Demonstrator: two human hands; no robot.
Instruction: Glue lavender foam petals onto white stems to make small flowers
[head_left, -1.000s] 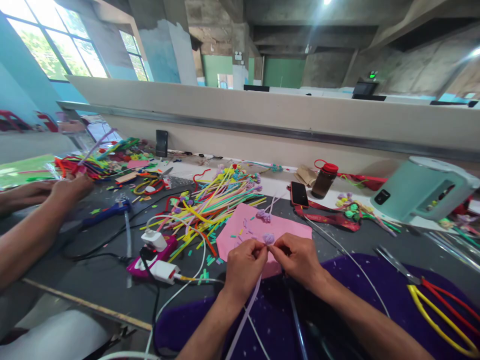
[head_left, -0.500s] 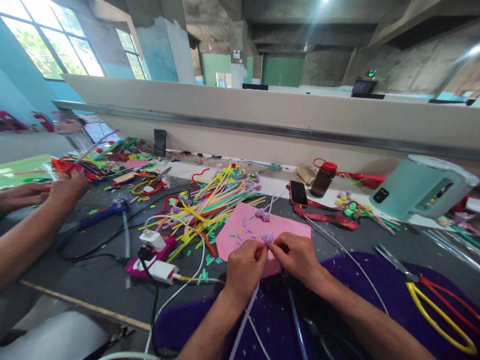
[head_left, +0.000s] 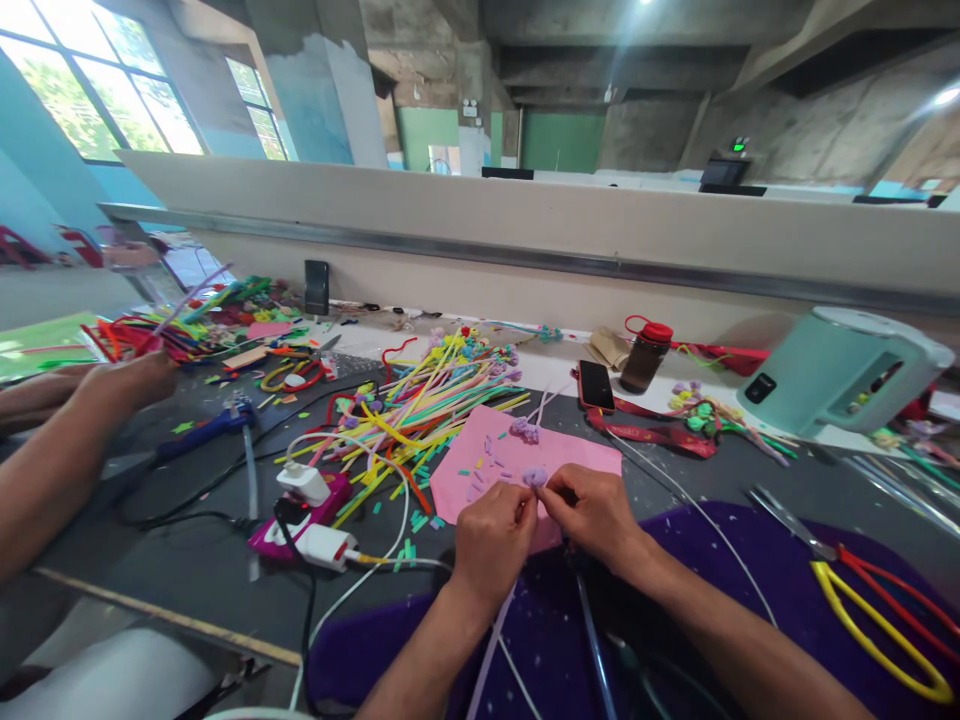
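A small lilac flower (head_left: 535, 477), seemingly twisted from pipe cleaner, stands up between my fingertips. My left hand (head_left: 491, 535) is closed in a pinch just below its head, and a long lilac stem (head_left: 489, 655) trails down beneath that hand. From the other side my right hand (head_left: 592, 512) pinches at the flower's base, thumb and forefinger together. Both hands are over a pink sheet (head_left: 457, 465) scattered with short lilac clippings (head_left: 491, 460). A second lilac flower (head_left: 525, 430) lies on its far part. The exact point of grip is hidden by my fingers.
A pile of coloured pipe cleaners (head_left: 420, 400) lies left of the sheet, near a power strip (head_left: 270, 540) with cables. Scissors (head_left: 829, 555), a phone (head_left: 596, 385), a bottle (head_left: 646, 358) and a kettle (head_left: 795, 370) are on the right. A co-worker's hands (head_left: 127, 385) work at far left.
My hands stay close together at the flower, with hardly any movement. At far left the co-worker's hands have shifted slightly. The whole view has drifted a little.
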